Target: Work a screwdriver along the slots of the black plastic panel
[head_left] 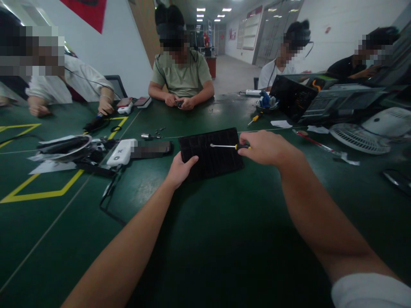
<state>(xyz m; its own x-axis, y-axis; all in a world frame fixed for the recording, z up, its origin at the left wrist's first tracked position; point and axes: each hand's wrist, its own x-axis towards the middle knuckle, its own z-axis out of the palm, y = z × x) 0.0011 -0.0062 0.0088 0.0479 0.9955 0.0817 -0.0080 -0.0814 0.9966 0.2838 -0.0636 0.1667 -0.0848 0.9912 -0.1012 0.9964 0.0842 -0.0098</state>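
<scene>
A flat, dark rectangular panel with faint ribbed lines is in the middle of the head view, its far edge tilted up. My left hand is closed on the panel's left edge, thumb on top and the other fingers hidden beneath. In my right hand is a screwdriver with a yellow and black handle, held near the panel's right edge. Its thin metal shaft points left across the panel. Whether the tip touches the surface I cannot tell.
To the left lie a white device, a cable and a round tray of parts. Small metal pieces sit beyond the panel. Another yellow screwdriver, a white fan and computer casings stand right. Several people sit around the green table.
</scene>
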